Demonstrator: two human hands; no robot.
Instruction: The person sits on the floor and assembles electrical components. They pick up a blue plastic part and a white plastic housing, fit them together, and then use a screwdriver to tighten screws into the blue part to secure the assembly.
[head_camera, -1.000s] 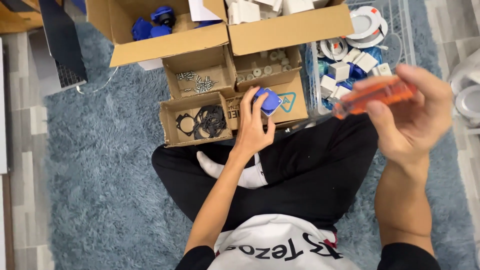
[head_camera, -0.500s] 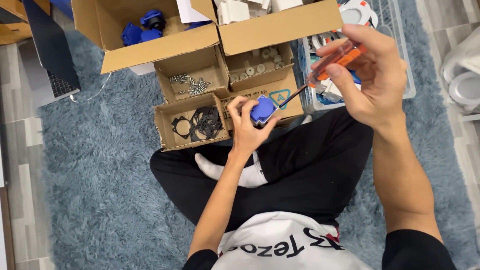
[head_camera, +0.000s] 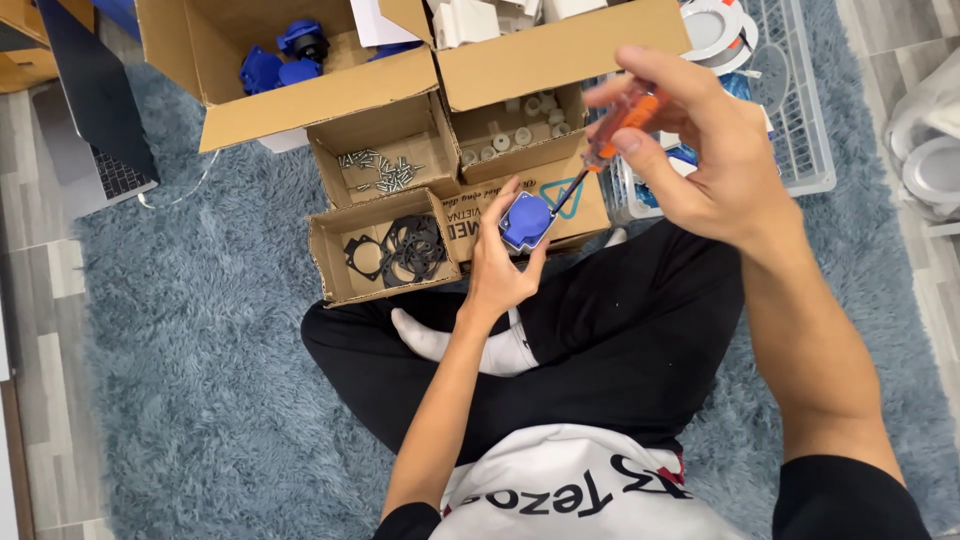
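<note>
I held the blue socket (head_camera: 526, 221) in my left hand (head_camera: 497, 262), my grip clamped round it from below, fingertips on its sides, its face turned up toward me. My right hand (head_camera: 705, 150) sat at about two o'clock from it, clamped on the orange handle of a screwdriver (head_camera: 610, 135). The dark shaft ran down toward eight o'clock, its tip touching the socket's upper right edge. Just beyond the socket, at twelve, lay the box of screws (head_camera: 385, 172); at nine, the box of black gaskets (head_camera: 395, 248). I sat cross-legged on the blue rug (head_camera: 180, 340).
</note>
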